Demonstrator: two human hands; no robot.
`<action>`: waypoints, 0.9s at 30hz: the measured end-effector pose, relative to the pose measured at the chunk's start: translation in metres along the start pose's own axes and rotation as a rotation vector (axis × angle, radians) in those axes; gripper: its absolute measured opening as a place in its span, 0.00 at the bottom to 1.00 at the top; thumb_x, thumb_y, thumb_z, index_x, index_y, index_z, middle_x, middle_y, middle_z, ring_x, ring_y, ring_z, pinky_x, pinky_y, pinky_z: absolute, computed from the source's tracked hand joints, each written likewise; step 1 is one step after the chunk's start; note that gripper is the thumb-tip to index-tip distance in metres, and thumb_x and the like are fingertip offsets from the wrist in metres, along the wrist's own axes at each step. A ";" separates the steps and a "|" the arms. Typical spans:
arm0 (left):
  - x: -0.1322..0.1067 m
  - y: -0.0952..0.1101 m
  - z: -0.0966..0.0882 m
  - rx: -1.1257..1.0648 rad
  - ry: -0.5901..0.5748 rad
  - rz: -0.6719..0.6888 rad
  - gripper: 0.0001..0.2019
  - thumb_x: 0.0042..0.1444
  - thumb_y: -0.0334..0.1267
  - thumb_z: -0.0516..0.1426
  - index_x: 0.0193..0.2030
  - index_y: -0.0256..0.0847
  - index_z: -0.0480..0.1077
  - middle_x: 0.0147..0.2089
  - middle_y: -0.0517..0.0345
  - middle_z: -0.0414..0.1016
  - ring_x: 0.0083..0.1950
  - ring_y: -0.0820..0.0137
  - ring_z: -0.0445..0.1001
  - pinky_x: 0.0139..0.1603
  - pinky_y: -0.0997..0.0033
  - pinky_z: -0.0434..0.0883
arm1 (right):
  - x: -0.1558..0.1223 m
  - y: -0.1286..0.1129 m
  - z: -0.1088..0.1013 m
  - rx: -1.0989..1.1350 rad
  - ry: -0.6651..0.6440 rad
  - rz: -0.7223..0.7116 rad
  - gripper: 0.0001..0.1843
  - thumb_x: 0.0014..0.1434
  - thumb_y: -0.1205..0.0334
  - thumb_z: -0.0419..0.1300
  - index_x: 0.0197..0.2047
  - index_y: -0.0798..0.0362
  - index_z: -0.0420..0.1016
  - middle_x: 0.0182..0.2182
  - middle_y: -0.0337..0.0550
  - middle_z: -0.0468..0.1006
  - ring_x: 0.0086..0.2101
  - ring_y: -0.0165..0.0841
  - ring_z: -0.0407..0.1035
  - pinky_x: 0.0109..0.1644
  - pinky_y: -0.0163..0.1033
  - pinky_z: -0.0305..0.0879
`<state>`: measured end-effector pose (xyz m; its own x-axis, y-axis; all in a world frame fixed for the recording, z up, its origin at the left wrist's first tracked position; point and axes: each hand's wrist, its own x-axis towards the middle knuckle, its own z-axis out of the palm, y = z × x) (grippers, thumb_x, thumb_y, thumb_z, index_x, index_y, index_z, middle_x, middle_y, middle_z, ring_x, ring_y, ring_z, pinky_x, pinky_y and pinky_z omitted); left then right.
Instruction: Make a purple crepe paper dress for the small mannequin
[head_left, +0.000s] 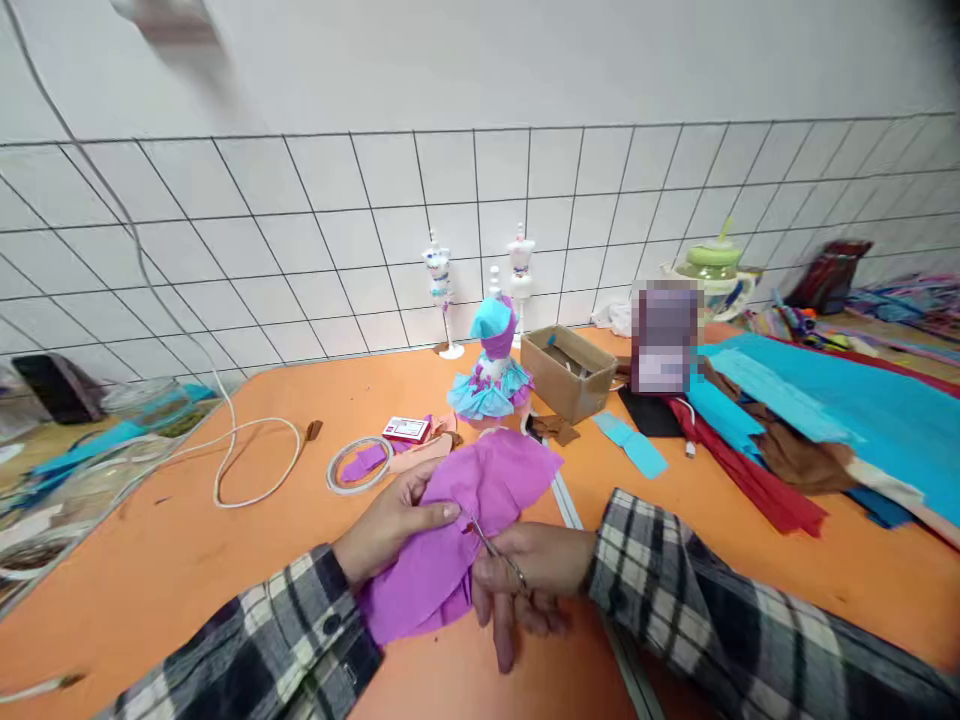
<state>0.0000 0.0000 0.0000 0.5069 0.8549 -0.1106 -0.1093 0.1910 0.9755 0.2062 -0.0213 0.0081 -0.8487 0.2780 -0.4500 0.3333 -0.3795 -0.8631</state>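
Note:
A large purple sheet of thin, crepe-like material (420, 575) lies across the middle of the orange table. My left hand (401, 520) grips it along its left side, thumb on top and fingers partly hidden. In my right hand (517, 570) is a small pair of metal scissors (491, 545), its tips at a small opening near the sheet's middle. Behind the sheet stands a small dress form (496, 345) wearing a blue and purple ruffled dress.
Two white mini dress forms (438, 265) (521, 262) stand by the tiled wall. A cardboard box (570, 385) sits right of centre. Tape roll (330, 470), small red-and-white box (407, 430) and cable (225, 450) lie left. Coloured sheets (795, 400), a pixelated upright device (665, 335) and a green-lidded jar (712, 275) are right.

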 end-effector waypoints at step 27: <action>0.005 -0.001 0.002 0.092 0.045 0.145 0.29 0.50 0.36 0.67 0.60 0.41 0.69 0.57 0.51 0.75 0.54 0.60 0.74 0.49 0.69 0.70 | 0.002 0.006 -0.002 0.057 0.030 -0.072 0.30 0.54 0.32 0.59 0.32 0.55 0.66 0.20 0.40 0.78 0.13 0.24 0.62 0.11 0.26 0.60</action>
<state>0.0040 0.0028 -0.0014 0.4529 0.8912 0.0267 -0.0989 0.0205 0.9949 0.2074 -0.0216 0.0023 -0.8564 0.3325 -0.3950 0.2474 -0.4072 -0.8792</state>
